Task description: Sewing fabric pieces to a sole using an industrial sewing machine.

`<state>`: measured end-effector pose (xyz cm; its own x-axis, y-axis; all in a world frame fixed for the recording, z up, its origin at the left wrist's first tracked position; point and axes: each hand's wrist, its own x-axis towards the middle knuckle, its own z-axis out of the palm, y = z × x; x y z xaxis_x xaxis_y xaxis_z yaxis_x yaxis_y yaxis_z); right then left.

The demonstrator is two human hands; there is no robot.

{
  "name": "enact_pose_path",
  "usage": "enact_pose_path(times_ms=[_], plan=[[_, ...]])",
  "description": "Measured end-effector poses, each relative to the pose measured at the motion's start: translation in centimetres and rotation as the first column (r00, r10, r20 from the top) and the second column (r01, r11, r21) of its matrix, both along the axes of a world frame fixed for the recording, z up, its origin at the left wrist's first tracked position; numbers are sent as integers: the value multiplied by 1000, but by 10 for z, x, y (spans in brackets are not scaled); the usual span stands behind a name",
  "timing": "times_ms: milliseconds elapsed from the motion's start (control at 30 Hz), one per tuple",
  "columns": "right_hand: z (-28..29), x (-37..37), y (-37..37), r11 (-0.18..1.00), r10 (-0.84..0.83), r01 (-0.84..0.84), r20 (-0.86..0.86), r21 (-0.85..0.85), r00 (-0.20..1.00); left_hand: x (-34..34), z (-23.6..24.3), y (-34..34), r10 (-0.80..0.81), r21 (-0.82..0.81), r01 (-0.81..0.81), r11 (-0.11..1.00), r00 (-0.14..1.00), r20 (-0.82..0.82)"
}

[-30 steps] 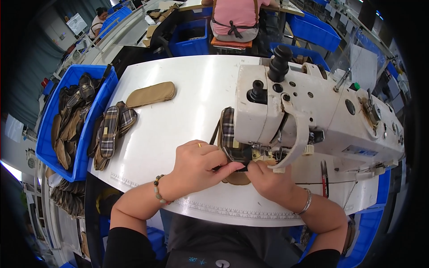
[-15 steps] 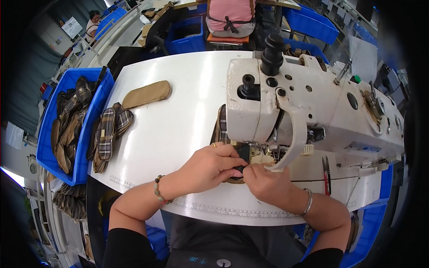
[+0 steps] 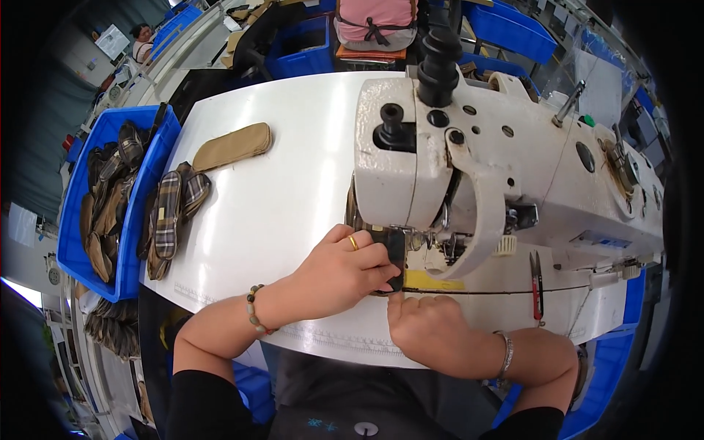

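Observation:
My left hand (image 3: 334, 275) is closed on a dark fabric piece (image 3: 394, 249), its fingertips pressing near its lower right end beside the presser foot of the white sewing machine (image 3: 396, 183). My right hand (image 3: 429, 330) is below, fingers curled, with the index fingertip touching that piece's lower edge; anything inside the curl is hidden. Part of the piece's far end is hidden behind the machine head. A yellow strip (image 3: 433, 280) lies on the bed right of the piece. Black-and-red scissors (image 3: 537, 290) lie farther right on the white table (image 3: 279, 169).
A blue bin (image 3: 70, 249) of plaid fabric pieces stands left, a small pile of similar pieces (image 3: 167, 220) beside it. A tan oval piece (image 3: 231, 147) lies at the back. A co-worker in pink (image 3: 374, 18) sits beyond, another person (image 3: 143, 44) at far left.
My right hand has moved down and slightly left from beside the needle, uncovering the yellow strip. My left hand stays on the piece. The machine sits higher and more leftward in view.

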<state>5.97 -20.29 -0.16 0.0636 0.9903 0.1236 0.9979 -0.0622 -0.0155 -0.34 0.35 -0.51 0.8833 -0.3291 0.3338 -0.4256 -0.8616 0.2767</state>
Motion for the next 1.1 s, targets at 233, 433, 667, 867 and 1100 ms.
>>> enact_pose_path(times_ms=[233, 433, 667, 867, 1100], plan=[[6, 0, 4, 998, 10, -12, 27, 64, 1000, -1, 3, -1, 0, 98, 2, 995, 1000, -17], [-11, 3, 8, 996, -71, 62, 137, 69, 988, 9, -1, 7, 48, 15, -48, 999, 999, -22], [-14, 16, 17, 987, -160, 158, 120, 26, 980, 27, -4, 17, 108, -52, -107, 993, 994, 17], [-12, 20, 18, 990, -143, 143, 62, 9, 988, 31, -5, 23, 114, -183, -122, 976, 992, -56], [-15, 28, 18, 994, -112, 111, 74, 19, 991, 38, -2, 33, 63, -348, -196, 917, 932, -357]])
